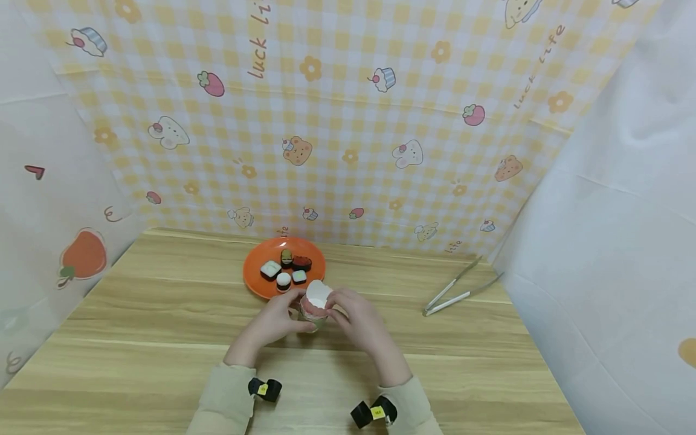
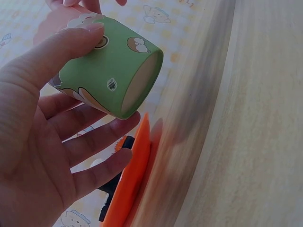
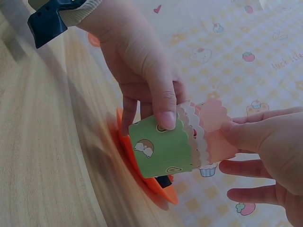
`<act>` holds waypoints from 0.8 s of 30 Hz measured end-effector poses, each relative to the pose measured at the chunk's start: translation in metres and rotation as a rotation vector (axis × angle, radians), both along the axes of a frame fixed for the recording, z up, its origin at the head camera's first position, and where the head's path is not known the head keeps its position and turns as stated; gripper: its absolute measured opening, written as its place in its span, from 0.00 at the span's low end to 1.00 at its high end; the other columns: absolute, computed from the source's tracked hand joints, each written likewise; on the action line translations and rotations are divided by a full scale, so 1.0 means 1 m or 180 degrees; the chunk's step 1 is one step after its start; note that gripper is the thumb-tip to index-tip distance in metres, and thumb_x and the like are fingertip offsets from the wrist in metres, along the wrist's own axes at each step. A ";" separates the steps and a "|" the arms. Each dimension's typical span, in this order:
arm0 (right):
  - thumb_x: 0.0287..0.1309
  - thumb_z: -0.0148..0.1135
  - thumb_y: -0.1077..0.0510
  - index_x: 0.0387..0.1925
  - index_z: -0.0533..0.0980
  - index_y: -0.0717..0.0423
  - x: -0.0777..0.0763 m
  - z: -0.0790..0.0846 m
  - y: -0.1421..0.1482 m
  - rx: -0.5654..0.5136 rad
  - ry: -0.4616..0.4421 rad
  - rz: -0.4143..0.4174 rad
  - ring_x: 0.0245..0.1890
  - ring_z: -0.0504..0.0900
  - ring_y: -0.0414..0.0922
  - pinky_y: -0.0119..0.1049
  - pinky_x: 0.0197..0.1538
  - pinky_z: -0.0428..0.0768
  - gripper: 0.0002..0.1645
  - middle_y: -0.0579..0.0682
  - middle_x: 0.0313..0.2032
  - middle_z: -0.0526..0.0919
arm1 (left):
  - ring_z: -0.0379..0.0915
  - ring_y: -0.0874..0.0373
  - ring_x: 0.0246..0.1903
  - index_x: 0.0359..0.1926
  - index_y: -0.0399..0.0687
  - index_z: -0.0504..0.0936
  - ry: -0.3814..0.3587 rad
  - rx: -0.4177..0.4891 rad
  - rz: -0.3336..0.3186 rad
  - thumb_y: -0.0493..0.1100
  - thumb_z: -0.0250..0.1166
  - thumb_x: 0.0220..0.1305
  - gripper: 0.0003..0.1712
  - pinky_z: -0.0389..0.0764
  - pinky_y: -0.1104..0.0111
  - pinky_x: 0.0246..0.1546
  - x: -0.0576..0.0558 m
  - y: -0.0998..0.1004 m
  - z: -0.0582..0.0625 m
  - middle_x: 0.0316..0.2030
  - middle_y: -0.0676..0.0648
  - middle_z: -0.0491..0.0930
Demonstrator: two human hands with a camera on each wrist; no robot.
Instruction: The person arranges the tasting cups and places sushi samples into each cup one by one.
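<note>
A stack of nested paper cups with scalloped rims is held between both hands, above the table. The outermost is a green cup (image 2: 118,61) printed with small animals and avocados. My left hand (image 1: 273,318) grips it with thumb and fingers around the side. Beyond its rim show pale cup edges (image 3: 199,137) and a pink cup (image 3: 216,147). My right hand (image 1: 356,314) pinches the pink cup at its rim, thumb on the near side, as the right wrist view shows. The inside of the top cup (image 1: 318,295) looks white from above.
Just behind the hands, an orange plate (image 1: 253,266) carries several sushi-like pieces (image 1: 270,270). A pair of metal tongs (image 1: 448,302) lies spread on the right of the wooden table (image 1: 136,338). A checked yellow curtain (image 1: 348,121) hangs along the back edge.
</note>
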State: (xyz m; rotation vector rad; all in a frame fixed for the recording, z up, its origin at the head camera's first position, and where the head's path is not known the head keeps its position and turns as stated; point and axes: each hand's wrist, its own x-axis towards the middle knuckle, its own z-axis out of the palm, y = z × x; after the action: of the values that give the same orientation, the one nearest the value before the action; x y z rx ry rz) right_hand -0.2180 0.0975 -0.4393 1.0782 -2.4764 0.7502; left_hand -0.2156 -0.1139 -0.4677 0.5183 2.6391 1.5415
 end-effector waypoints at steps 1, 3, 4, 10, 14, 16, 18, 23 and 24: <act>0.54 0.62 0.57 0.32 0.75 0.47 0.000 0.000 0.000 -0.0013 0.0025 0.0001 0.43 0.74 0.36 0.29 0.45 0.74 0.04 0.39 0.38 0.77 | 0.71 0.62 0.38 0.53 0.58 0.71 0.0000 0.0000 0.0004 0.51 0.75 0.39 0.36 0.74 0.61 0.41 0.000 0.000 0.000 0.40 0.60 0.75; 0.54 0.62 0.57 0.32 0.75 0.46 0.000 0.001 0.000 -0.0032 0.0079 -0.0017 0.42 0.74 0.35 0.29 0.45 0.75 0.04 0.38 0.37 0.77 | 0.71 0.63 0.38 0.53 0.58 0.70 0.0007 -0.0001 0.0013 0.50 0.75 0.39 0.37 0.74 0.61 0.42 0.000 0.000 0.000 0.39 0.60 0.75; 0.54 0.62 0.57 0.32 0.75 0.46 0.000 0.001 0.000 -0.0044 0.0095 -0.0026 0.42 0.74 0.35 0.29 0.45 0.75 0.04 0.38 0.36 0.77 | 0.71 0.63 0.38 0.53 0.58 0.70 0.0014 -0.0004 0.0018 0.50 0.75 0.39 0.37 0.74 0.62 0.42 0.000 0.000 0.000 0.40 0.60 0.75; 0.54 0.61 0.58 0.32 0.76 0.47 0.001 0.004 0.001 -0.0084 0.0124 -0.0136 0.40 0.75 0.37 0.30 0.44 0.74 0.02 0.39 0.34 0.78 | 0.71 0.63 0.38 0.53 0.58 0.70 0.0058 -0.0036 0.0050 0.51 0.75 0.38 0.37 0.74 0.63 0.41 0.001 -0.001 0.000 0.38 0.60 0.76; 0.54 0.61 0.58 0.32 0.77 0.48 0.002 0.006 0.001 -0.0123 0.0177 -0.0173 0.39 0.75 0.37 0.31 0.45 0.74 0.03 0.39 0.33 0.79 | 0.71 0.63 0.38 0.53 0.58 0.71 0.0054 -0.0034 0.0041 0.52 0.75 0.38 0.37 0.74 0.63 0.41 0.000 -0.003 0.001 0.38 0.59 0.76; 0.53 0.62 0.59 0.32 0.77 0.50 0.002 0.008 0.001 -0.0183 0.0234 -0.0147 0.39 0.75 0.37 0.31 0.44 0.75 0.03 0.40 0.33 0.79 | 0.71 0.64 0.38 0.52 0.59 0.71 0.0043 -0.0033 0.0031 0.52 0.75 0.38 0.37 0.74 0.63 0.42 0.000 -0.003 0.001 0.38 0.59 0.76; 0.52 0.63 0.61 0.32 0.77 0.51 0.002 0.009 0.002 -0.0252 0.0306 -0.0129 0.38 0.76 0.38 0.32 0.43 0.75 0.04 0.41 0.33 0.79 | 0.71 0.64 0.38 0.52 0.59 0.71 0.0042 -0.0050 0.0027 0.52 0.75 0.38 0.36 0.74 0.62 0.42 0.000 -0.003 0.000 0.38 0.59 0.76; 0.52 0.63 0.61 0.31 0.77 0.52 0.001 0.011 0.006 -0.0412 0.0443 -0.0180 0.39 0.76 0.39 0.32 0.42 0.76 0.04 0.43 0.32 0.79 | 0.71 0.63 0.38 0.52 0.59 0.71 0.0051 -0.0051 0.0014 0.52 0.75 0.38 0.36 0.74 0.62 0.42 -0.001 -0.003 0.000 0.39 0.57 0.76; 0.52 0.63 0.61 0.31 0.77 0.52 0.001 0.010 0.007 -0.0428 0.0470 -0.0216 0.39 0.76 0.39 0.32 0.42 0.76 0.03 0.42 0.33 0.79 | 0.71 0.63 0.38 0.52 0.58 0.71 0.0046 -0.0044 0.0014 0.52 0.75 0.38 0.37 0.74 0.62 0.43 -0.001 -0.003 -0.001 0.39 0.57 0.76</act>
State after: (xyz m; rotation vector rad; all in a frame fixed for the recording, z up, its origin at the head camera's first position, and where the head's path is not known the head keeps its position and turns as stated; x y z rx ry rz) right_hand -0.2172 0.1046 -0.4289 0.9605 -2.2917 0.7755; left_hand -0.2165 -0.1171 -0.4682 0.5253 2.6613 1.5252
